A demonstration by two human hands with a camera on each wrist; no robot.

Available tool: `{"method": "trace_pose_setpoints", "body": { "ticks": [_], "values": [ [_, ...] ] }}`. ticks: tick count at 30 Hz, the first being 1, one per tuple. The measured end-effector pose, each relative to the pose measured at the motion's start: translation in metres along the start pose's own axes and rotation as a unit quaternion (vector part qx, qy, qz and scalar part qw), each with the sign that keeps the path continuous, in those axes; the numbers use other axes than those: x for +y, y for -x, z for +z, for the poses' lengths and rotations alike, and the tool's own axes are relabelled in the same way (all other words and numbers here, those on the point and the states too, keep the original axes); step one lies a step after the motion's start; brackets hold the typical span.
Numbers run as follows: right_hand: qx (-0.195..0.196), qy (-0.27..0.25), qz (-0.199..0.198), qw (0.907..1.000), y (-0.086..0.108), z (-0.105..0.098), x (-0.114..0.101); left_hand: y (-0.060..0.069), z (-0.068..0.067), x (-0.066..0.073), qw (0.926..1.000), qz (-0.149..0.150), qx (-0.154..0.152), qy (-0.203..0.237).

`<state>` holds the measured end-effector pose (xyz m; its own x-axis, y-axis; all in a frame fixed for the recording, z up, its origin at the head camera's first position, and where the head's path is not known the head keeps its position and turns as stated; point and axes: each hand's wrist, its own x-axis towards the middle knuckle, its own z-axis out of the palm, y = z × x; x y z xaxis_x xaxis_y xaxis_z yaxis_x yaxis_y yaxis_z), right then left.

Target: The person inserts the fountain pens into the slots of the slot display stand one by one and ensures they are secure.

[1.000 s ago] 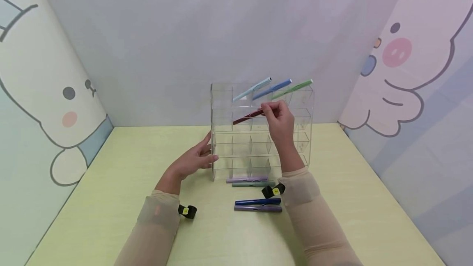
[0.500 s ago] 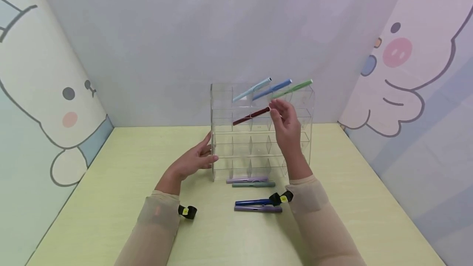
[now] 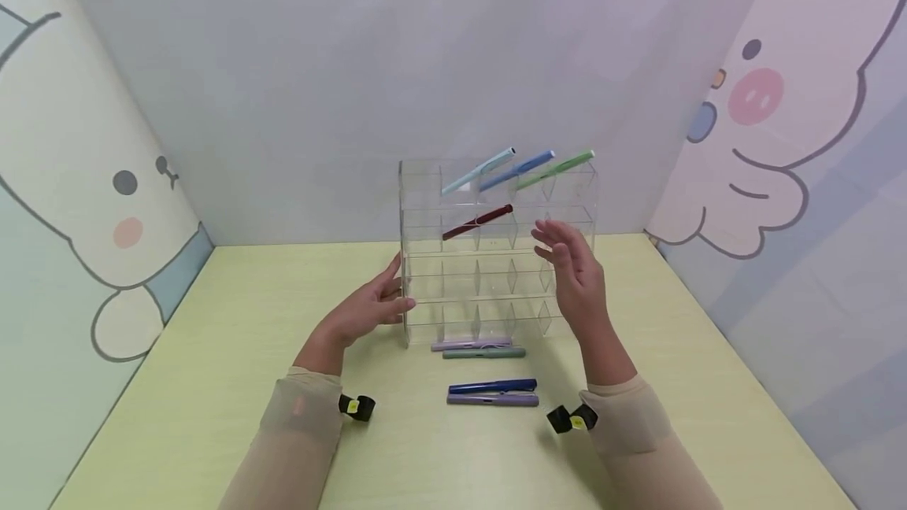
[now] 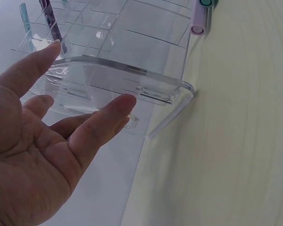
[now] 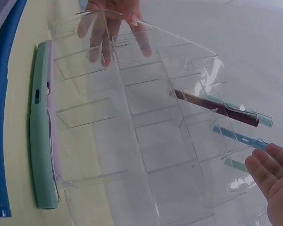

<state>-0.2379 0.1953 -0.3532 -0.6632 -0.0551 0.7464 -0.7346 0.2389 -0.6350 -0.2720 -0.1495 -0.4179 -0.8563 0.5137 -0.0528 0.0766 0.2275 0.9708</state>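
Observation:
A clear compartment rack (image 3: 460, 286) stands upright on the table. The left hand (image 3: 364, 308) rests at its left side, fingers spread, the thumb at the front edge. The right hand (image 3: 583, 278) is held before the rack's right part, holding nothing, fingers extended. A dark red pen (image 3: 478, 222) leans in the second row from the top; in the right wrist view the same red pen (image 5: 217, 107) slants through its slot. Light blue (image 3: 478, 171), blue (image 3: 517, 171) and green (image 3: 556, 170) pens lean in the top row.
At the rack's foot lie a lilac pen (image 3: 471, 345) and a grey-green pen (image 3: 484, 353). Nearer the front are a dark blue pen (image 3: 492, 386) and a purple pen (image 3: 492, 400). A pale curtain hangs behind the table.
The right hand has let go of the dark red pen, which stays in the rack, and has moved right and down. The left hand has stayed at the rack's side.

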Motion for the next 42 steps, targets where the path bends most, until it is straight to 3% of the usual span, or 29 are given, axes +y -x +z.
{"method": "trace_pose_setpoints", "body": {
  "ticks": [4, 9, 12, 15, 18, 20, 23, 26, 39, 42],
  "values": [
    [-0.018, -0.005, 0.002, 0.9998, 0.009, -0.007, -0.002, 0.001, 0.000, -0.002, 1.0000, 0.000, 0.001, 0.003],
    [-0.074, 0.026, 0.017, 0.9968, 0.014, -0.020, -0.011, 0.001, 0.000, -0.005, 1.0000, -0.003, -0.001, 0.004],
    [-0.124, 0.060, 0.038, 0.9897, 0.013, -0.030, -0.019, 0.002, -0.002, -0.006, 1.0000, -0.005, 0.000, -0.002],
    [-0.183, 0.117, 0.068, 0.9736, 0.012, -0.038, -0.029, 0.001, -0.003, -0.005, 1.0000, -0.006, 0.000, -0.004],
    [-0.269, 0.174, 0.117, 0.9400, 0.013, -0.041, -0.040, 0.001, -0.003, -0.004, 1.0000, -0.005, -0.002, -0.002],
    [-0.345, 0.199, 0.156, 0.9038, 0.016, -0.039, -0.045, 0.001, -0.003, -0.004, 1.0000, -0.007, -0.004, 0.000],
    [-0.445, 0.222, 0.216, 0.8399, 0.023, -0.032, -0.050, 0.002, -0.003, -0.003, 1.0000, -0.007, -0.003, -0.002],
    [-0.491, 0.253, 0.243, 0.7977, 0.029, -0.021, -0.049, 0.002, -0.002, -0.003, 1.0000, -0.008, 0.000, 0.000],
    [-0.522, 0.396, 0.256, 0.7109, 0.052, 0.019, -0.033, -0.002, -0.003, 0.002, 1.0000, -0.004, -0.003, 0.004],
    [-0.531, 0.412, 0.249, 0.6977, 0.057, 0.024, -0.027, -0.001, -0.002, 0.001, 0.9999, -0.007, -0.007, 0.004]
  ]
}}
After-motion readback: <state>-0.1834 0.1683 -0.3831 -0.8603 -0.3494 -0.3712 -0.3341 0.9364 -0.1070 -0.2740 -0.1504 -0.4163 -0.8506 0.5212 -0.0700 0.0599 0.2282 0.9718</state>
